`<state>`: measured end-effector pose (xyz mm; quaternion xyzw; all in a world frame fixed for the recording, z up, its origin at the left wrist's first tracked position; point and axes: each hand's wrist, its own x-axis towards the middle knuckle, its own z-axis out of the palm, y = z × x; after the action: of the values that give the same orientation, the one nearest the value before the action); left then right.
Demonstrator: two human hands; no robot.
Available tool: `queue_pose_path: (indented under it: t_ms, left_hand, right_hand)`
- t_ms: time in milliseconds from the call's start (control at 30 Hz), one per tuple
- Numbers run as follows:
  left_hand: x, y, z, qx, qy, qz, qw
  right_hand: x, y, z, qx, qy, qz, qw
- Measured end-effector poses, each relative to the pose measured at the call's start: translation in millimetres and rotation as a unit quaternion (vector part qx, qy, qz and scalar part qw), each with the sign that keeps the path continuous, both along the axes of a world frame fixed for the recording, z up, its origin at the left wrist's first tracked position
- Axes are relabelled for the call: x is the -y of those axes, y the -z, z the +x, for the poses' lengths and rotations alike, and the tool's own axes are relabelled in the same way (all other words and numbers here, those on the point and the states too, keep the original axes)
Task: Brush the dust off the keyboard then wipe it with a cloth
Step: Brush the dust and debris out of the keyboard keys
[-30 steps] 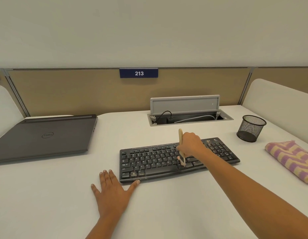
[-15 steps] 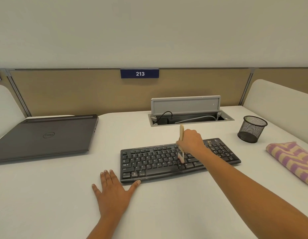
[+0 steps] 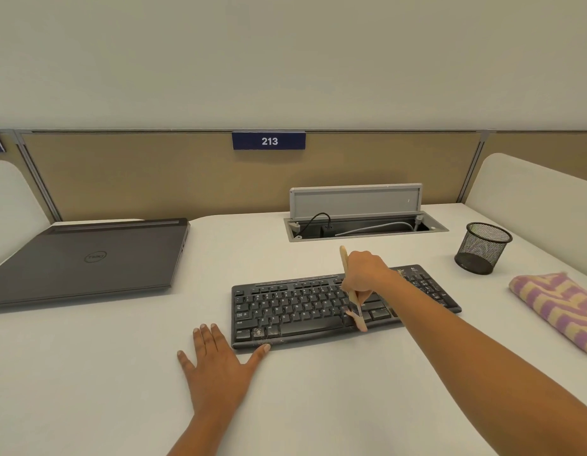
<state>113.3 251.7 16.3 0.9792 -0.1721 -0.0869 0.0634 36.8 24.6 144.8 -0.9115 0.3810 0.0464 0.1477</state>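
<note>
A black keyboard (image 3: 295, 309) lies on the white desk (image 3: 318, 406), with pale dust specks along its front left edge. My right hand (image 3: 366, 271) grips a wooden-handled brush (image 3: 350, 291); its bristles press on the keys right of the space bar near the front edge. My left hand (image 3: 216, 363) lies flat on the desk at the keyboard's front left corner, fingers spread, thumb touching the edge. A purple and yellow striped cloth (image 3: 558, 307) lies folded at the right.
A closed grey laptop (image 3: 84, 261) sits at the left. A black mesh pen cup (image 3: 483, 248) stands at the back right. An open cable hatch (image 3: 364, 222) with cords lies behind the keyboard, below the tan partition.
My right hand has swept the brush from the upper key rows down towards the keyboard's front edge. The left hand has stayed put.
</note>
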Motion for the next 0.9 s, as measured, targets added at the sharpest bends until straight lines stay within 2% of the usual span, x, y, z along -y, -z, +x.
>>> queue_pose_path:
  t_ms: [200,300,500,667,800,900]
  left_hand:
    - [0,0,0,0.004,0.002,0.003,1.0]
    - [0,2,0,0.012,-0.001,0.002,1.0]
    - [0,2,-2,0.018,0.001,-0.011,1.0]
    - [0,2,-1,0.015,0.001,-0.004,1.0]
    - [0,2,0,0.008,-0.001,-0.001,1.0]
    - [0,1,1,0.007,-0.001,0.0,1.0]
  right_hand:
    - [5,-2,4,0.094,-0.044,0.044,0.994]
    - [5,3,4,0.089,-0.091,0.076,0.989]
    - [6,-2,-3,-0.021,-0.115,-0.088,0.989]
    - [9,-4,-8,-0.07,-0.11,-0.145,0.981]
    - [11,-5,-12,-0.07,-0.087,-0.165,0.98]
    - [14,-6,-10,-0.017,-0.046,-0.148,0.988]
